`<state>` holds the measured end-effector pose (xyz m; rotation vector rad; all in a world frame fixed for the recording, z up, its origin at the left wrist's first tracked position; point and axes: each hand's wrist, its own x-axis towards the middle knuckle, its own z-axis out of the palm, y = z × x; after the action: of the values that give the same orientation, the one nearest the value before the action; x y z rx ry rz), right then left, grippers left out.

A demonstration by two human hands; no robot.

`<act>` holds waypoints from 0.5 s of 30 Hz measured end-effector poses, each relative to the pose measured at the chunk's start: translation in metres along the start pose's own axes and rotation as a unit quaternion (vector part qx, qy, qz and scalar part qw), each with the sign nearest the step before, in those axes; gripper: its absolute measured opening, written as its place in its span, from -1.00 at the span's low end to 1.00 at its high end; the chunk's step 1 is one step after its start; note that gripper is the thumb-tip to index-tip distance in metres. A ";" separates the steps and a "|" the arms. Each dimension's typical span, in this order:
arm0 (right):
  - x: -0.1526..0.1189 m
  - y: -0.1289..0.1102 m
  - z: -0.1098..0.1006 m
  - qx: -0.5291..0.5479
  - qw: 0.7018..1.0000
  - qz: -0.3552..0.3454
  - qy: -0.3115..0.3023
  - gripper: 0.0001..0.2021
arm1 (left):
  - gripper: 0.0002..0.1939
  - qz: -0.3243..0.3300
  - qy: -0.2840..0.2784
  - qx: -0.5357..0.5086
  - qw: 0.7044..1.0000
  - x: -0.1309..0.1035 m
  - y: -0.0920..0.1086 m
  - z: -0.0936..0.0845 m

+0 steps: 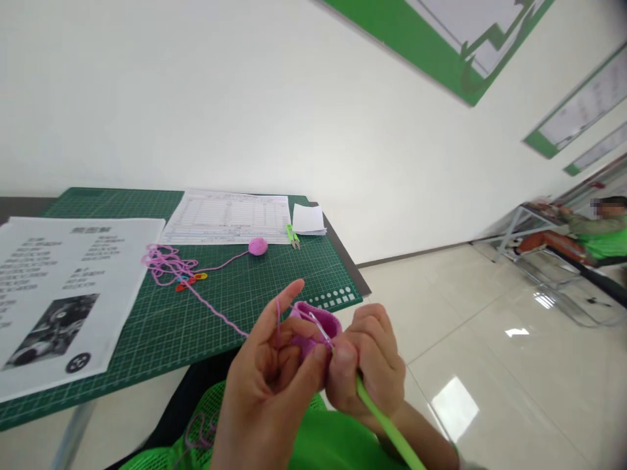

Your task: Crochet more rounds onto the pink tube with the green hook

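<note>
Pinched between the thumb and fingers of my left hand (274, 372) is a pink crochet piece (323, 318), curved like a small cup. Pink yarn loops over the raised index finger of that hand. My right hand (367, 365) is closed around a crochet hook (386, 421) with a green handle. The hook's metal tip lies at the edge of the crochet piece, touching or just over it; the exact stitch cannot be made out. From my left hand the pink yarn (169, 261) runs back to a loose tangle on the green cutting mat (206, 333).
On the mat lie a small pink yarn ball (257, 246), colourful stitch markers (189, 281), green snips (292, 236), white paper slips (308, 220), a form sheet (228, 219) and a printed pattern sheet (59, 294). A white wall stands behind. Far right, a person (600, 228) sits by a table.
</note>
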<state>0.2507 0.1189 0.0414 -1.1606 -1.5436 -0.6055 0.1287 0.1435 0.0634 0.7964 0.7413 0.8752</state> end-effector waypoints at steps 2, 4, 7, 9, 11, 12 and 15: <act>-0.004 -0.002 -0.003 0.019 1.000 -0.015 0.016 -0.76 | -0.25 -0.031 -0.035 -0.006 0.999 -0.001 0.001 -0.005; -0.003 -0.005 -0.009 0.044 0.999 -0.029 0.011 -0.76 | -0.30 -0.059 -0.064 -0.025 0.996 -0.003 0.003 -0.010; 0.003 -0.012 -0.023 0.083 0.996 -0.026 -0.033 -0.77 | -0.37 -0.096 -0.097 -0.057 0.989 -0.010 0.006 -0.015; 0.008 -0.018 -0.033 0.104 0.993 -0.011 -0.058 -0.76 | -0.38 -0.114 -0.124 -0.075 0.983 -0.017 0.007 -0.018; 0.011 -0.025 -0.042 0.124 0.990 0.011 -0.068 -0.75 | -0.37 -0.129 -0.146 -0.089 0.977 -0.024 0.006 -0.020; 0.011 -0.028 -0.046 0.135 0.988 0.018 -0.078 -0.75 | -0.36 -0.136 -0.153 -0.092 0.975 -0.028 0.005 -0.021; 0.010 -0.036 -0.057 0.163 0.977 0.057 -0.121 -0.73 | -0.34 -0.165 -0.161 -0.092 0.969 -0.037 -0.001 -0.025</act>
<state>0.2435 0.0595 0.0748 -1.0884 -1.6916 -0.1266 0.0924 0.1179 0.0589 0.6086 0.4781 0.4897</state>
